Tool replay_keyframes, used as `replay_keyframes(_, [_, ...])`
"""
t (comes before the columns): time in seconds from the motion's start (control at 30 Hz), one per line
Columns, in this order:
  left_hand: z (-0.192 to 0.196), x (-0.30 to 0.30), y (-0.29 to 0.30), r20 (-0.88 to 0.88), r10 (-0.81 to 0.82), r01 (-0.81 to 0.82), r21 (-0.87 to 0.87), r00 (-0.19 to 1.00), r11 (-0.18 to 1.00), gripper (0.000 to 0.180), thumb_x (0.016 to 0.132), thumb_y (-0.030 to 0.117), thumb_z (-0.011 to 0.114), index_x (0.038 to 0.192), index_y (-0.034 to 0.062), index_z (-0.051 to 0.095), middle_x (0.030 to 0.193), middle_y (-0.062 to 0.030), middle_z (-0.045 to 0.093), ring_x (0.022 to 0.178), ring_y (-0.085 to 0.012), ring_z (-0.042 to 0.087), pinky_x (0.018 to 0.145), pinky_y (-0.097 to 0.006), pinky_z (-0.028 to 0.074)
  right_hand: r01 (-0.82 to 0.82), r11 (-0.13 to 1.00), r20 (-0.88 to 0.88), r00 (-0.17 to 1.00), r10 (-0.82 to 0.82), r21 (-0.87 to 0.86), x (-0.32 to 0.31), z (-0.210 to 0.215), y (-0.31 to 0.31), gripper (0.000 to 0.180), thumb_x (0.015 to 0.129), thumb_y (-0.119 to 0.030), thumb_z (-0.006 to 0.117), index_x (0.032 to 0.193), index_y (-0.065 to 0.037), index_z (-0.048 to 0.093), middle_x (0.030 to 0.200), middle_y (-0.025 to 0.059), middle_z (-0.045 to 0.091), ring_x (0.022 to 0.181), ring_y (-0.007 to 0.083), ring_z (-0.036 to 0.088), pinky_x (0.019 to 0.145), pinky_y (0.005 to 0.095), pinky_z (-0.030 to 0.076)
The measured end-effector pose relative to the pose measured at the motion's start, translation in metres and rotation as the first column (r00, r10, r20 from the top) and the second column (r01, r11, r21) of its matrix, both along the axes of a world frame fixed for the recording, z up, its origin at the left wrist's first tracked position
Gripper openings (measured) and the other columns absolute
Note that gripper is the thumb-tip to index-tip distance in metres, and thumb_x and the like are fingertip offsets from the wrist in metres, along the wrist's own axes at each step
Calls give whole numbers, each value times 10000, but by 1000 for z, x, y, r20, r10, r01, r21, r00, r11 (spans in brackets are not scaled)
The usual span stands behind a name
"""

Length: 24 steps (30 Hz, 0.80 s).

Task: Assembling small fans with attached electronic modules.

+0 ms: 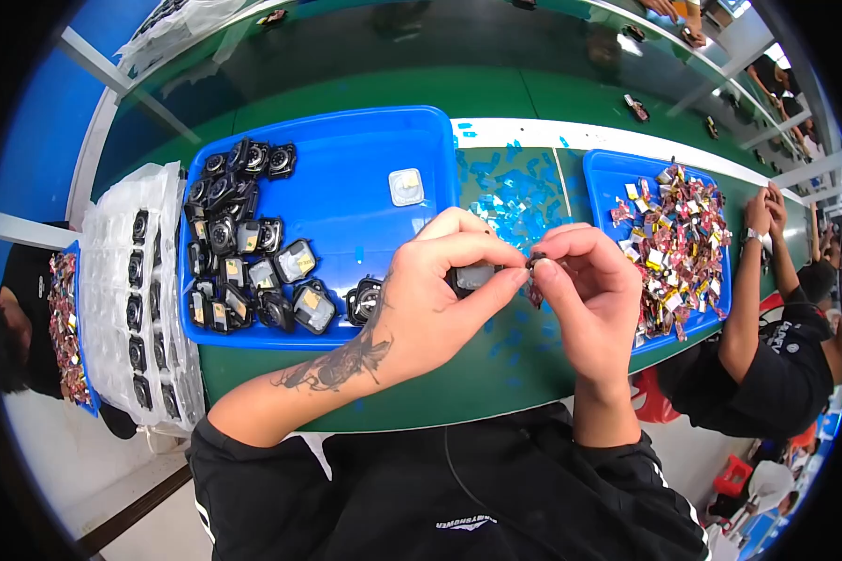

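Above the green bench, my left hand point(440, 280) is closed round a black smartwatch case point(475, 277), its fingers covering most of it. Close against it, my right hand point(585, 290) pinches a small dark reddish part point(535, 292), probably of the same kind as the pieces in the right tray. The fingertips of both hands nearly meet, so whether the part touches the case is hidden. Left of my hands, a large blue tray point(374, 122) holds several black watch cases point(223, 234). A pale square piece point(406, 187) lies apart in that tray.
On the right, a smaller blue tray point(597, 173) is heaped with small red and yellow parts point(678, 252). Blue film scraps point(515, 201) litter the bench. White moulded trays point(112, 280) with watch cases stand at the left. Beyond runs a green conveyor point(571, 93). A co-worker point(767, 346) sits right.
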<state>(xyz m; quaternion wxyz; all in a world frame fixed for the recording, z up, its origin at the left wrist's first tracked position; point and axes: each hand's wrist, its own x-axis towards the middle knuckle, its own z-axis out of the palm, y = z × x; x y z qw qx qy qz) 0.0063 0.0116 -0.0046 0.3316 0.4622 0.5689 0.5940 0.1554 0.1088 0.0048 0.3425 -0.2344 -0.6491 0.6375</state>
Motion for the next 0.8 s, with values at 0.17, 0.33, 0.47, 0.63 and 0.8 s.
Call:
replay_keyframes(0.17, [-2,1,0,25,47,-47,6,999,999,85,803,53,732,880,19,719,866,-70,589,835,-165,602,730,-285,484,-62,997,9,998,62,-38,-2,3,1,134,867,60,657,998,43,630,993,70,629,847,93,620,699,214,515])
replay_keyframes(0.33, [1,0,1,-15,13,-13,22,1000,1000,284,845,5,669,1125,12,624,1037,-78,567,912,-144,589,771,-263,473,-65,994,-81,995,57,-90,3,-1,4,128,867,68,645,991,44,624,962,70,637,807,92,623,689,220,512])
replay_keyframes(0.47, [11,-7,2,445,-27,38,-16,895,999,530,900,-54,563,1394,14,385,1266,-90,515,1016,-128,581,873,-254,464,21,990,-149,988,-42,-141,9,6,4,141,856,91,635,992,58,626,899,80,657,750,92,633,665,199,504])
replay_keyframes(0.63, [5,-3,3,330,27,-29,4,944,1000,556,894,-87,561,1399,15,354,1282,-147,552,1130,-162,584,992,-297,463,-54,998,51,997,57,-44,7,16,-4,130,849,73,662,978,67,658,935,90,667,761,101,643,646,210,519])
replay_keyframes(0.8, [14,-8,0,392,-144,171,-34,909,985,492,886,-85,595,1348,-35,434,1234,-149,609,1135,-177,602,995,-311,474,-8,997,134,991,-2,78,-1,12,-1,146,836,50,692,981,41,691,922,88,673,782,109,652,692,216,527])
